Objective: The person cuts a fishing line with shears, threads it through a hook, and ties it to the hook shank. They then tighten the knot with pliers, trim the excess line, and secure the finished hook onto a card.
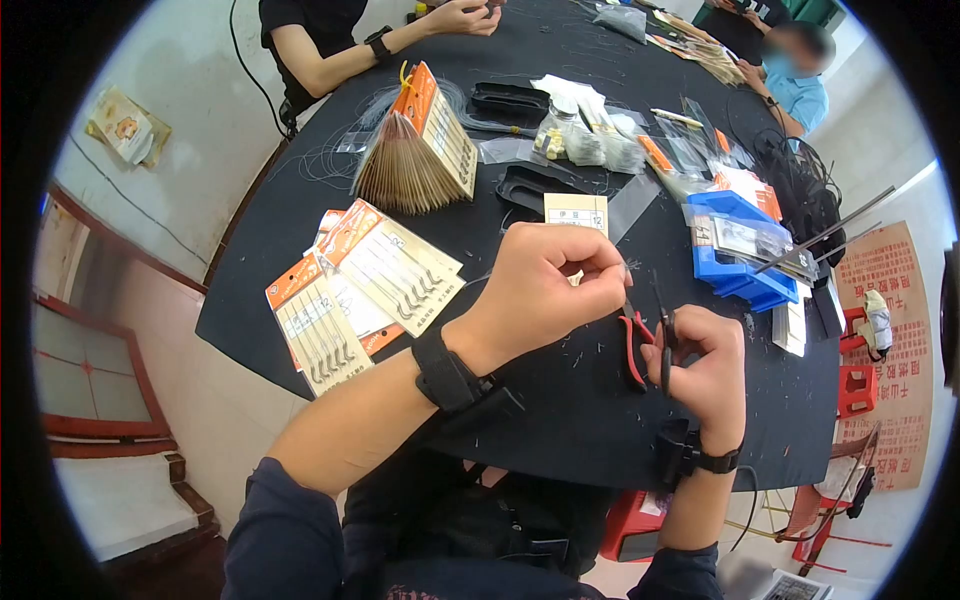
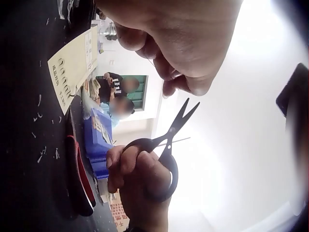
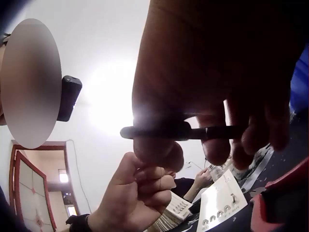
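Two hands meet over the black table [image 1: 560, 420]. The right hand [image 1: 705, 375] grips small black scissors [image 1: 665, 345] with the blades apart. Just above them the left hand [image 1: 545, 290] pinches something too thin to identify. Red pliers [image 1: 629, 347] lie beneath, and a hook card [image 1: 576, 212] lies further away.

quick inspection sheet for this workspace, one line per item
surface: black round table, flecked with pale offcuts
job's things: black scissors, blades open; fine strand, barely visible
clutter: hook cards, fanned card stack, red-handled pliers, blue bin
hands: left hand pinches the strand; right hand holds the scissors
cables: black cord bundle at the table's right side
surroundings: other people seated at the table; red stools
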`<state>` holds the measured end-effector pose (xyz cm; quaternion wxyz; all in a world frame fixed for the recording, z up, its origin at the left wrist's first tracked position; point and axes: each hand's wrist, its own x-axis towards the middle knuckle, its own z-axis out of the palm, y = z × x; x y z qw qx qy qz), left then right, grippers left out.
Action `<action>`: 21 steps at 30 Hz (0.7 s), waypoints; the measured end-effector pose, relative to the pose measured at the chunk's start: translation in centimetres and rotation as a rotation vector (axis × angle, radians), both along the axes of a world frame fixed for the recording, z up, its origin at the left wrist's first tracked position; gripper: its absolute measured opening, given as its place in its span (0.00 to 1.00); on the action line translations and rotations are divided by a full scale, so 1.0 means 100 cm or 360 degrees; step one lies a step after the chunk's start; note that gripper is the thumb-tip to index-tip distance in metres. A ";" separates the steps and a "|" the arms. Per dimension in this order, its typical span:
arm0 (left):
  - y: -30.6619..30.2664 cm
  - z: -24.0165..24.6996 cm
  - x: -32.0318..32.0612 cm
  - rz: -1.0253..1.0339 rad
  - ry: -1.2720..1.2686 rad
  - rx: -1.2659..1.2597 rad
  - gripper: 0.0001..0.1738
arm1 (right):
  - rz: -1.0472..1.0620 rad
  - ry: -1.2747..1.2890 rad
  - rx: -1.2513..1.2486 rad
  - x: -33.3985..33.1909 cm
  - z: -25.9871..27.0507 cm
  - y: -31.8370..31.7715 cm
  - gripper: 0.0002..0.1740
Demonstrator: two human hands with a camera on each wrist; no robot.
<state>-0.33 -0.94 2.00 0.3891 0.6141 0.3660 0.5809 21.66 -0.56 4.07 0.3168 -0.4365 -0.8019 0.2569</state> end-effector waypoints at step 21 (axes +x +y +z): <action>0.001 -0.003 -0.002 -0.0076 0.0022 0.0073 0.03 | -0.0019 -0.0210 -0.0002 -0.001 0.005 -0.002 0.14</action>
